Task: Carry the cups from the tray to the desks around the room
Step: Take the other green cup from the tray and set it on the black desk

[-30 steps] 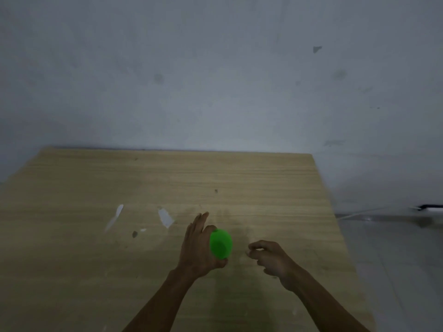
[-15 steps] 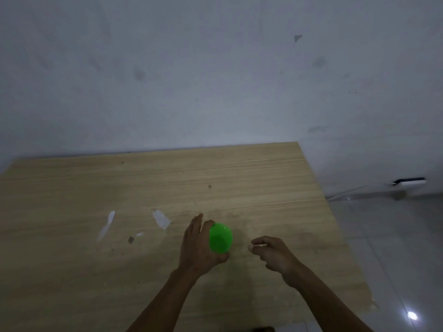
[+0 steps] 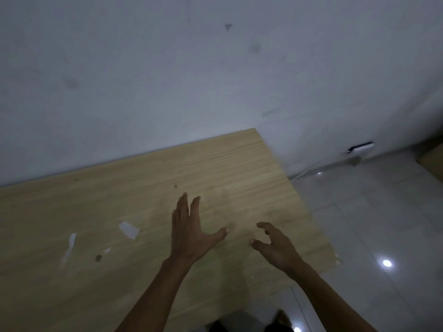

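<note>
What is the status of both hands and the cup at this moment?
Left hand open, fingers straight, holding nothing. Right hand open, fingers loosely curled, empty. No cup in view on the desk. Nothing in the way.

Desk (image 3: 72,295) cut off at left and bottom edges; both forearms run out at the bottom edge; dark shapes there indistinct.

Left hand (image 3: 189,233) spread and right hand (image 3: 275,245) loosely curled, both empty, above wooden desk (image 3: 96,212)
</note>
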A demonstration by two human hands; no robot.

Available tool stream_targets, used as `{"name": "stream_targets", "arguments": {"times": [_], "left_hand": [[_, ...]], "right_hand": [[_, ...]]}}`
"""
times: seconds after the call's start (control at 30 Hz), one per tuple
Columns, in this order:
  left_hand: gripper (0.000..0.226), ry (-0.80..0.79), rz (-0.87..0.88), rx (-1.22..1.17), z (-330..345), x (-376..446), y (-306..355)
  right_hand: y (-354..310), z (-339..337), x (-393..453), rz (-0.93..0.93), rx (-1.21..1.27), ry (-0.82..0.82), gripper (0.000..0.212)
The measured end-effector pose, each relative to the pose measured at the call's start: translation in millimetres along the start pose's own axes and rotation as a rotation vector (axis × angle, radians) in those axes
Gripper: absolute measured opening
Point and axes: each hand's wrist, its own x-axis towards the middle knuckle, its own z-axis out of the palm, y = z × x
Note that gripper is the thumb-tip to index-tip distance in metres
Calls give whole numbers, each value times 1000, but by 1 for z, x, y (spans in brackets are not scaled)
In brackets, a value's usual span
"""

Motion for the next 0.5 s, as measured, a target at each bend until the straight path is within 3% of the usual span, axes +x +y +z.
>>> {"name": "stream_targets", "arguments": {"times": [0.3,0.5], "left_hand": [[81,-131,314,-28,66,15,152],[80,-243,447,-33,147,-7,279]], "right_hand": [[66,-100,-31,-63,-182,345,70],[150,-205,-64,10,-230,519,69]]}}
